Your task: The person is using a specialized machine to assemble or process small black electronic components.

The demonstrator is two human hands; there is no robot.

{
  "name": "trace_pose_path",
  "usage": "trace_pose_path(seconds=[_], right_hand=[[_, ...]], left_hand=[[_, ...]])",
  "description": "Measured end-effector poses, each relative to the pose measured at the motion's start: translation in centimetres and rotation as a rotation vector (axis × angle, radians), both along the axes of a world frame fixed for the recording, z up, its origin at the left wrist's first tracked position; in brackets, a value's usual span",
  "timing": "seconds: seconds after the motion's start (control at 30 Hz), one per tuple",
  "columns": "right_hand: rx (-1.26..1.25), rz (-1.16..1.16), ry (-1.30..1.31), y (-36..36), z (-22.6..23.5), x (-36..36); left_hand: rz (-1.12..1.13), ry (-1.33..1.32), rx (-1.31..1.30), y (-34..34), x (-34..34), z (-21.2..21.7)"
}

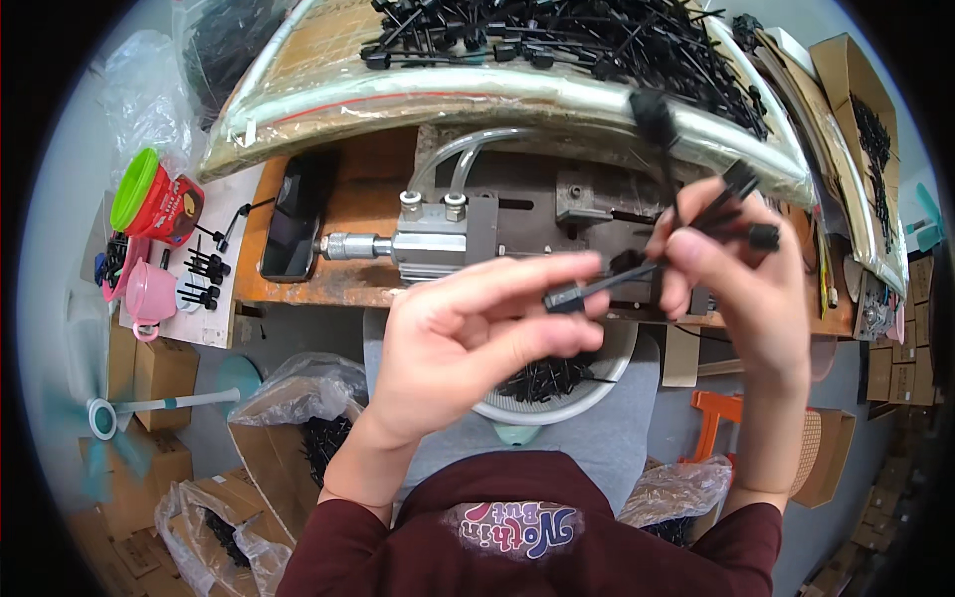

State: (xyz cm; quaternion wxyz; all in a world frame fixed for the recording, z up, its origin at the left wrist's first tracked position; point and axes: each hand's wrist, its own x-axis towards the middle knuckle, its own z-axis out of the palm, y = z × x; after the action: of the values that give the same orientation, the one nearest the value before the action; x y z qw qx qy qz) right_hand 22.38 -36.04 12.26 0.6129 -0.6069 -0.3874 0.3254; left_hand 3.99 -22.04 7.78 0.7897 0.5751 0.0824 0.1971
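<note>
My right hand (736,264) is closed round several thin black plastic stems with thick heads (731,204), which point in different directions and are partly blurred. One stem (607,287) reaches from its fingertips toward my left hand (477,333). The left fingers are stretched and apart, with that stem's blocky head beside their tips; whether they touch it is hard to tell. Behind both hands, a metal fixture with an air cylinder (431,249) is mounted on the wooden bench (368,179). Below them, a white round basket (587,406) on my lap holds more black stems.
A plastic-wrapped tray (328,109) heaped with black parts (557,40) stands at the back. On the left are a phone (293,219), a red tub (159,204) and a pink cup (151,294). Lined cartons (264,438) and an orange stool (711,418) stand below.
</note>
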Motion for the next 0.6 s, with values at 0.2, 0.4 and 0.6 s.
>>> trace_pose_path(seconds=[0.2,0.4,0.6], right_hand=[[0.129,-0.237,-0.025,-1.9,-2.8,-0.3],[0.084,-0.378,-0.12,-4.2,-3.2,-0.1],[0.13,-0.451,0.012,-6.6,-3.2,-0.3]], left_hand=[[0.066,-0.149,0.573,-1.2,-0.5,-1.3],[0.29,-0.006,1.277,-2.5,1.0,-5.8],[0.357,0.094,1.442,-2.6,2.6,-6.1]])
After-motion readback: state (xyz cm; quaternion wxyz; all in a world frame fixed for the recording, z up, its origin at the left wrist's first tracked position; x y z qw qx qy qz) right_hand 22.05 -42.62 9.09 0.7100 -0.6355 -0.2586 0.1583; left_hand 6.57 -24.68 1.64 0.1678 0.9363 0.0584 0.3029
